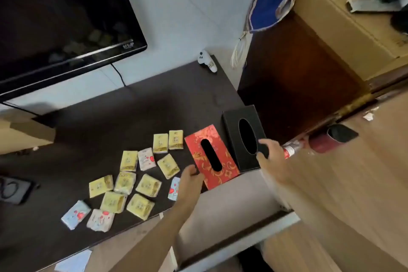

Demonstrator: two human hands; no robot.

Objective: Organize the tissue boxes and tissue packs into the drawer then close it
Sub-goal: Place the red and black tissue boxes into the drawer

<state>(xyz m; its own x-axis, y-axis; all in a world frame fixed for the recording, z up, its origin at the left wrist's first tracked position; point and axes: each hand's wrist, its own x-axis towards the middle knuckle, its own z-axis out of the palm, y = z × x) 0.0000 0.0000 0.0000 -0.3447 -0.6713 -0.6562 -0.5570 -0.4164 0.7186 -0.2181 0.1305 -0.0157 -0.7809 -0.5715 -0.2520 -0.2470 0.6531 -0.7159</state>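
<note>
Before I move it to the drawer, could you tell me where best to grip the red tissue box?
Probably across its narrow width near the close end, coming from above. The red tissue box lies flat, slot up, its right long side against the black tissue box, so only the left side, where the left hand rests, is free.

**Hands at two tissue boxes on a dark cabinet top**

The left hand [191,175] touches the near corner of a red, gold-patterned cardboard tissue box [212,156]. The right hand [270,157] grips the near end of a black rectangular tissue box [242,137] just beside it. Small yellow and white plastic-wrapped tissue packs [132,180] lie scattered on the dark brown wooden cabinet top [132,112], below a black flat television screen [55,17].
</note>
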